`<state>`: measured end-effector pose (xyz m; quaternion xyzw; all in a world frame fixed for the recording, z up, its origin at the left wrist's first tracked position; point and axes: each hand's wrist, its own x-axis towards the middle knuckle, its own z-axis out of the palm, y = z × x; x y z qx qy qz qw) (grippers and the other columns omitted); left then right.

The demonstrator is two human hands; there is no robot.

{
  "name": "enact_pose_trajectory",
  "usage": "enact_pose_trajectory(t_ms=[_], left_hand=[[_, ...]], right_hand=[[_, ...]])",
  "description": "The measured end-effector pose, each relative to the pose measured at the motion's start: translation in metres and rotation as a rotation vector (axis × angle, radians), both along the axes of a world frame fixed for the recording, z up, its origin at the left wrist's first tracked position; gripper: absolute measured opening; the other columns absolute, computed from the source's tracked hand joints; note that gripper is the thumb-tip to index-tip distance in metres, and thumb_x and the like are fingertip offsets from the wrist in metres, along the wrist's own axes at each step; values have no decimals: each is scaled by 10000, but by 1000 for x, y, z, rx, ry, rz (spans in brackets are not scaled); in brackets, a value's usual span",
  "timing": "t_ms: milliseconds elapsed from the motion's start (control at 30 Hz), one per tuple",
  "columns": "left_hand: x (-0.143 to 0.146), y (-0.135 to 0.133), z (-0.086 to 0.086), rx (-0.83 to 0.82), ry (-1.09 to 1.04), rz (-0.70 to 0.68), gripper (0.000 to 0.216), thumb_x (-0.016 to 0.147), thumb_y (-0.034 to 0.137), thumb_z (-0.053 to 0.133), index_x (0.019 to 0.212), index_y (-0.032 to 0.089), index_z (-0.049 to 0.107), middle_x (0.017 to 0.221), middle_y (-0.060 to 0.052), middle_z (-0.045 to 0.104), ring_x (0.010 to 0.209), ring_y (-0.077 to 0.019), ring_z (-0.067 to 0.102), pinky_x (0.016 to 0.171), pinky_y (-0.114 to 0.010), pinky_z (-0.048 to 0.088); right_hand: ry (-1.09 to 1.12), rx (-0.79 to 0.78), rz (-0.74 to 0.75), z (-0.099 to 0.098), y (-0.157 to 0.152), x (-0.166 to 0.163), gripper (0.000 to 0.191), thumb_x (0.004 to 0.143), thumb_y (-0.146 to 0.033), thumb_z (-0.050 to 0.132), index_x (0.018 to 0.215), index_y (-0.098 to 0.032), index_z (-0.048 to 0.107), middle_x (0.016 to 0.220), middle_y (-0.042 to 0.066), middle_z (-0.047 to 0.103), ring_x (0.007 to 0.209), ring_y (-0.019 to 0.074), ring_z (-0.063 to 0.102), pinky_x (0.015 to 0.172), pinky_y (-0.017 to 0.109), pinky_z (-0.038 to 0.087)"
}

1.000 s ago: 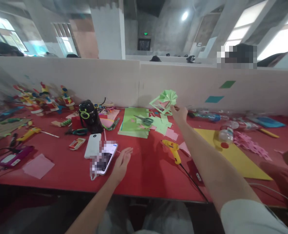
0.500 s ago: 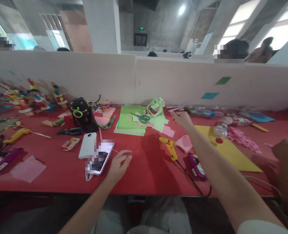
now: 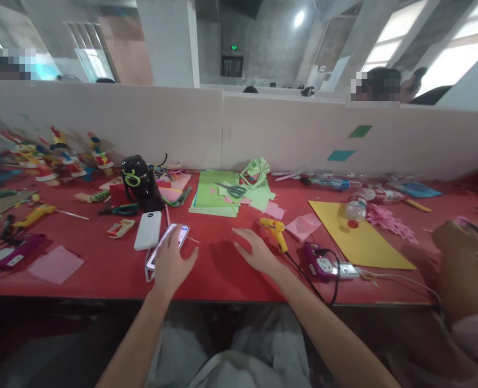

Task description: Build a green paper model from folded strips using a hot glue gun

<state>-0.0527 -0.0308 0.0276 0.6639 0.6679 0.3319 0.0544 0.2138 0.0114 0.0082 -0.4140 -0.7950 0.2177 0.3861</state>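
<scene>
My left hand (image 3: 174, 262) is over a lit smartphone (image 3: 164, 243), hiding part of its screen, fingers stretched and thumb apart; whether it touches the glass I cannot tell. Beside that phone lies a white power bank or second phone (image 3: 147, 230). Low over the red table, my right hand (image 3: 257, 252) is open with nothing in it. Just right of its fingers rests a yellow hot glue gun (image 3: 277, 231), its black cord running to a purple power strip (image 3: 321, 262). Behind are green paper sheets (image 3: 206, 188) with scissors (image 3: 234, 190) and a folded green paper piece (image 3: 256, 172).
A black bottle (image 3: 141, 183) stands at left, near paper figures (image 3: 71, 161). Yellow card (image 3: 362, 240), a plastic bottle (image 3: 355, 209) and pink paper cutouts (image 3: 390, 222) lie right. Another person's hand (image 3: 457, 237) is at far right. A white partition (image 3: 141, 118) closes the back.
My right hand has come back from the rear of the table toward me and its fingers have opened. My left hand has shifted left, over the phone.
</scene>
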Motion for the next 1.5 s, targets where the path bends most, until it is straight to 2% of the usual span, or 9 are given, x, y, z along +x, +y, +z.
enact_pose_trajectory(t_ms=[33,100,233,400,567,767,933,1200,1500], left_hand=[[-10,-4,6,-75,48,138,776,828,461,619,1498,179,348,1486,-197,488,1368,-400,455,1109,-553,373],[-26,-9,16,-221,137,275,928,780,563,636,1518,131,274,1450,-255,499,1318,-461,477,1043,-611,392],[-36,-14,23,-352,269,310,992,753,641,605,1500,80,270,1406,-295,512,1269,-478,506,990,-612,408],[-29,-18,19,-352,333,317,883,773,604,574,1453,97,329,1375,-284,531,1202,-443,563,941,-559,433],[-31,-22,15,-393,337,345,822,783,592,570,1407,95,371,1282,-280,598,1167,-451,583,917,-556,435],[-33,-16,13,-342,179,343,766,753,520,633,1377,138,406,1312,-223,603,1181,-410,600,946,-511,466],[-35,-14,17,-215,77,334,747,725,499,686,1364,211,427,1362,-164,568,1192,-365,602,913,-444,510],[-54,-11,18,-54,-78,619,811,732,565,694,1409,232,396,1372,-152,552,1234,-376,565,994,-552,486],[-64,-27,11,-237,-132,717,834,661,636,722,1326,201,470,1389,-173,541,1213,-414,583,989,-591,486]], right_hand=[[32,-3,-27,-9,-3,2,378,931,-289,543,1297,-266,637,1235,102,693,1174,259,636,1035,477,510],[93,-8,-85,-23,-5,7,328,921,-270,538,1223,-245,664,1148,102,722,1084,250,671,982,455,539],[206,-85,-158,-32,-2,12,282,899,-281,544,1143,-209,666,1052,100,739,953,230,702,895,420,576],[284,-146,-193,-30,0,12,263,867,-308,573,1090,-209,671,1006,92,744,914,229,708,844,403,594],[303,-161,-196,-31,-1,13,246,864,-325,582,1069,-218,668,994,82,741,924,226,705,847,398,592],[318,-185,-198,-32,1,13,242,860,-339,584,1047,-211,667,982,82,738,929,230,702,845,394,585],[330,-194,-198,-32,1,14,238,857,-347,590,1042,-217,664,984,82,738,932,235,702,837,393,585],[327,-210,-199,-35,3,16,266,873,-371,585,1059,-198,662,1003,99,734,965,238,696,849,389,574],[316,-244,-216,-31,1,15,297,858,-412,586,1040,-190,663,997,110,743,965,249,704,850,402,568]])
